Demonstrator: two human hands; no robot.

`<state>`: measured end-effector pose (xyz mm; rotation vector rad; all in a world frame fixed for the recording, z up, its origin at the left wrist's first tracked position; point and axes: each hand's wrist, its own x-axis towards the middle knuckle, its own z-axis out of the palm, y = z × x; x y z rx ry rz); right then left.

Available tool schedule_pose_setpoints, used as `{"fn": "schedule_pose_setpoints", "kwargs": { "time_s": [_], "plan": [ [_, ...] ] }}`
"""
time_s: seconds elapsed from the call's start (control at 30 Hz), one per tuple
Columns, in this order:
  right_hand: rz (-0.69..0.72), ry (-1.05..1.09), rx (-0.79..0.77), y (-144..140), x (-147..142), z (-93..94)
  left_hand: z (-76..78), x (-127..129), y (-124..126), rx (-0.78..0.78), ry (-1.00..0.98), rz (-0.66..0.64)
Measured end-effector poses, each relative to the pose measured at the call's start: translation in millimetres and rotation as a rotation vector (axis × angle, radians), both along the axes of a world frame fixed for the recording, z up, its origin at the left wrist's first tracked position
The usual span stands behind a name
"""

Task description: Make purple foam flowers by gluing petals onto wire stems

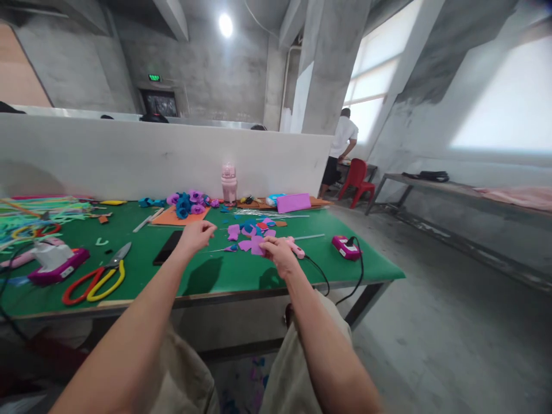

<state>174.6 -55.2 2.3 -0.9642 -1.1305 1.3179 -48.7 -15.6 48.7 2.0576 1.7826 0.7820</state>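
"How is the right hand [279, 254] gripping?"
"It's pinching a purple piece [256, 245] by one edge, probably keeping the rest exposed, over scattered scraps [233, 232]."
"And the left hand [198, 234]?"
"Its fingertips are sitting close together; I can't tell whether they're holding anything."
"Why's the pink glue gun [296, 249] lying there?"
"It's resting beside the right hand, seemingly for easy reach."

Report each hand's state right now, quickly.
Left hand: fingertips close together; whether it holds anything cannot be told.
Right hand: closed, holding a purple piece at its fingertips.
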Motion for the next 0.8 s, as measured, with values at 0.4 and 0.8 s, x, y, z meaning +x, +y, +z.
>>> {"fn": "schedule_pose_setpoints", "kwargs": {
  "time_s": [0.4, 0.8],
  "plan": [
    [-0.078, 0.106, -0.052, 3, 3, -22.0, -50.4, 17, 0, 0.030, 0.600, 0.040],
    [-0.182, -0.064, 0.062, -7, -1, -13.7, -57.1, 41, -47, -0.096, -0.507, -0.182]
  ]
}}
